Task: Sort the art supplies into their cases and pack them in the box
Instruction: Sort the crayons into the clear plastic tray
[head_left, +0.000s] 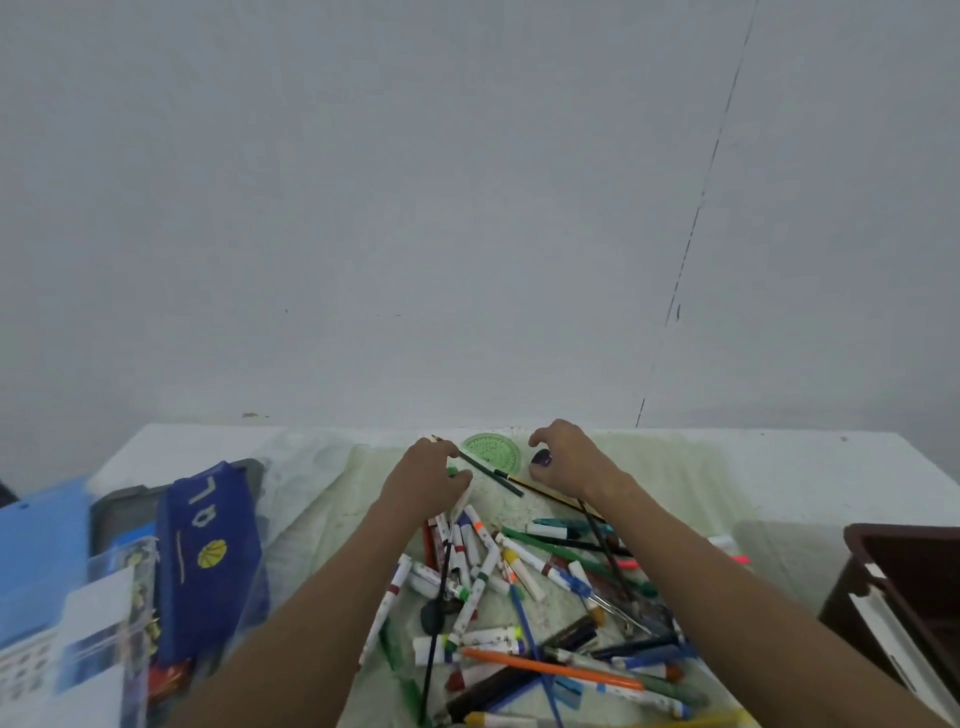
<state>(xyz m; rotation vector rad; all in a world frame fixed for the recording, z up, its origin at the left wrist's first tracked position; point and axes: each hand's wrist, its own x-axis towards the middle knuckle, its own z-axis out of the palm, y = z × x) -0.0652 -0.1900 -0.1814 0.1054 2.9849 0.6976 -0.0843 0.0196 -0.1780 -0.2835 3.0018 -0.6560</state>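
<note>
Green protractor: a round, translucent green plastic protractor (491, 449) was seen in the head view at the far edge of the table, between the two hands.
Table: a pale, cloth-covered table (727, 467) was set against a plain grey wall (467, 182).
Left hand: the left hand (434, 475) was reached forward with its fingers curled, and a thin dark green pencil (488, 470) ran out from under them towards the right; it appeared to be pinched, though the fingertips were hidden behind the knuckles.
Right hand: the right hand (569, 460) was hooked over the far end of the pile, fingers curled and narrow, just beside a small dark purple rounded object (542, 458); whether it was touched or gripped could not be told.
Loose supplies: a jumbled heap of white-barrelled markers with coloured caps (483, 566) was spread between the forearms, mixed with an orange pencil (550, 667) and slim paintbrushes (602, 540).
Cases: a dark blue fabric pencil case with a yellow shell emblem (208, 556) lay at the left, over a grey tray (124, 506) and beside clear plastic packaging (104, 623).
Box: a dark brown plastic box (904, 587) stood at the right edge, well apart from the heap.
Step in hand: sorting was judged barely begun, with pencils being picked from the far side.
Next move: the pencil would probably need carrying left to the blue case, which first had to be opened.
</note>
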